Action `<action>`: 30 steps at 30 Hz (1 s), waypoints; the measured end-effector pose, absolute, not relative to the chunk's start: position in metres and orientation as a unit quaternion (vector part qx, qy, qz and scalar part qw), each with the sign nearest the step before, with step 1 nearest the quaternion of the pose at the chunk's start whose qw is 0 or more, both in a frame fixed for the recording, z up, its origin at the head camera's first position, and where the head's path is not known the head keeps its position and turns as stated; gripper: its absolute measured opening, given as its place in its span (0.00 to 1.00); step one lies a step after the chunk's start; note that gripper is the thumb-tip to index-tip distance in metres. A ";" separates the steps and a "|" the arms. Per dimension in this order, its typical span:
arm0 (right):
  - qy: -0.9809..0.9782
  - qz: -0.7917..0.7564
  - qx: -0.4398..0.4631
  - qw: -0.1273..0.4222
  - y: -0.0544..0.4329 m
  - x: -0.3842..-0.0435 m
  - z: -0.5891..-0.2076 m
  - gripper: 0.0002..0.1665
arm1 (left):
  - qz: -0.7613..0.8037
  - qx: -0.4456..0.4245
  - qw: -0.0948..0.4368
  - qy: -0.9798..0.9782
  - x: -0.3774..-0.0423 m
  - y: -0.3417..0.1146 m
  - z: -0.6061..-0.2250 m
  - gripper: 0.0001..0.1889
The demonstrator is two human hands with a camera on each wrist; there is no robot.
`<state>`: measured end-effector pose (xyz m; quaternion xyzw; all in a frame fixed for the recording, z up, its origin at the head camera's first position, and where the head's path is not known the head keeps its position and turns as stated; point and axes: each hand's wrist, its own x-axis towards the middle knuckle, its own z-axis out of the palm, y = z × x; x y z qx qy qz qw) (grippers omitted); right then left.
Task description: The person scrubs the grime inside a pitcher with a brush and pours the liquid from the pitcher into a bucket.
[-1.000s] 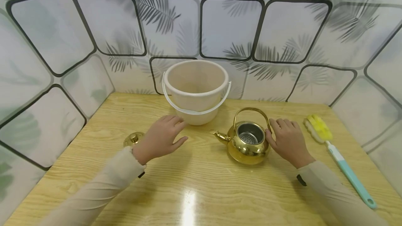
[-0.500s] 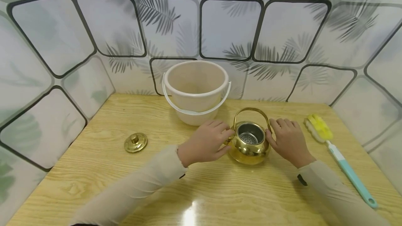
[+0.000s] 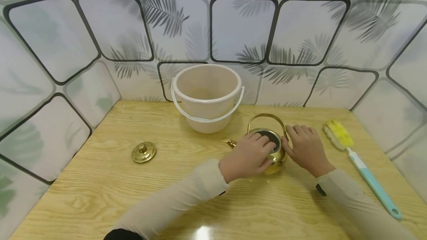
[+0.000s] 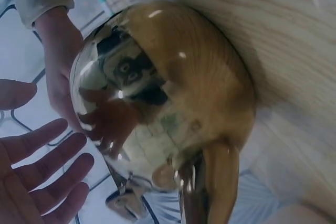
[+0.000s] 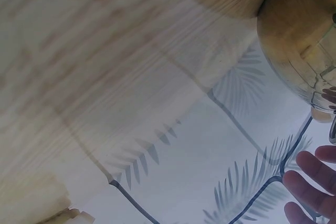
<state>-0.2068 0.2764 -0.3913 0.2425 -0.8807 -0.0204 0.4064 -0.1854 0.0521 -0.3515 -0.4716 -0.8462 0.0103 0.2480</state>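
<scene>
A shiny gold teapot (image 3: 277, 164) with an arched handle (image 3: 265, 115) stands on the table, its top uncovered and a grey metal strainer (image 3: 271, 140) inside. My left hand (image 3: 248, 157) is over the near left side of the opening, hiding much of the body and spout base. In the left wrist view its fingers (image 4: 58, 156) are spread and hold nothing. My right hand (image 3: 305, 149) rests against the right side of the teapot by the handle's base. The right wrist view shows its fingers (image 5: 310, 182) loosely extended near the handle. The gold lid (image 3: 143, 152) lies at the left.
A cream bucket (image 3: 207, 110) with a white bail handle stands at the back against the patterned wall (image 3: 243, 29). On the right lies a brush (image 3: 371, 180) with a yellow sponge head and a turquoise handle. The wooden table (image 3: 83, 195) meets walls on both sides.
My left hand has moved right, from near the lid, past the spout, to over the teapot's opening. The lid has come into full view. My right hand and the teapot have stayed put.
</scene>
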 end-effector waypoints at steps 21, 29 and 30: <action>-0.880 -0.026 0.241 0.409 0.277 -0.208 -0.391 0.35 | 0.031 -0.434 0.217 -0.874 -0.186 0.073 -0.370 0.16; -0.881 -0.023 0.239 0.409 0.277 -0.208 -0.392 0.34 | 0.035 -0.433 0.207 -0.876 -0.184 0.073 -0.369 0.17; -0.881 -0.023 0.239 0.408 0.277 -0.208 -0.392 0.33 | 0.035 -0.434 0.208 -0.876 -0.184 0.073 -0.369 0.17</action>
